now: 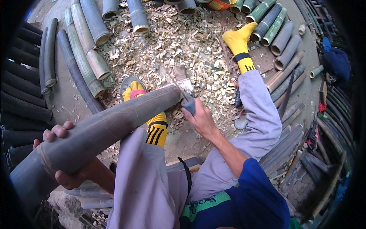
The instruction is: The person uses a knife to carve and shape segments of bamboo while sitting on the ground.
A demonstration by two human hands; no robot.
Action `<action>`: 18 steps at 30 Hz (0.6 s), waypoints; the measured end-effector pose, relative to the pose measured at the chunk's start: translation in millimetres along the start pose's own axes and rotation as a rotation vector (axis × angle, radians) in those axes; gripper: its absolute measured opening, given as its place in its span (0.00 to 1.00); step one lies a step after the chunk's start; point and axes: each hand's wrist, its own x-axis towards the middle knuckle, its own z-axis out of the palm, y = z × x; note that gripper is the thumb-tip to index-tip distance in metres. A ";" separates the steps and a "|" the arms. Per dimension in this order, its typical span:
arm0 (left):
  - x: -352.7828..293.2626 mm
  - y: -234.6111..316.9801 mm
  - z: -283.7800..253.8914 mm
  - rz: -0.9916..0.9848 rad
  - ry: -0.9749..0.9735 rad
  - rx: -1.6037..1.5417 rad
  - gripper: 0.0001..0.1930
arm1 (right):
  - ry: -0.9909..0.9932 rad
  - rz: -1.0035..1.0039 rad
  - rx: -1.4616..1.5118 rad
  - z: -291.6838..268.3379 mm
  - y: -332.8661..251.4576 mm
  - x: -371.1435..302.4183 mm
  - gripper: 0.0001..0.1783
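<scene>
– What is found around the fingers?
– Beyond the right hand's [201, 120] fingers, the ground is covered by a wide bed of wood chips [206, 65].
– And the bamboo pole [97, 124]?
– Just one is held: it is wrapped by the left hand's [78, 174] curled fingers, thumb opposed, and its cut end is brought just beside the right fingers.
– What is in the way?
– The pole is underlain by the left trouser leg [139, 179], between both sets of fingers. Four bamboo lengths [90, 45] are fanned out beyond the left fingers. Two yellow-socked feet [238, 41] are seen: one left of the right fingers, partly covered by the pole, one well beyond them.
– And the right fingers?
– One bladed tool [188, 105] is clasped by its handle; whether the pole is touched by its blade cannot be told.
</scene>
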 end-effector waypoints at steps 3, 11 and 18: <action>-0.8 1.4 -1.9 0.031 -0.011 0.008 0.43 | -0.092 0.104 0.078 2.8 10.5 6.1 0.25; 0.0 0.6 -11.6 0.009 0.046 0.051 0.44 | 0.228 -0.481 0.172 -3.4 -28.1 -15.4 0.22; 5.2 -2.1 -12.7 0.002 -0.021 -0.054 0.44 | -0.036 -0.002 0.075 2.2 13.1 -0.6 0.23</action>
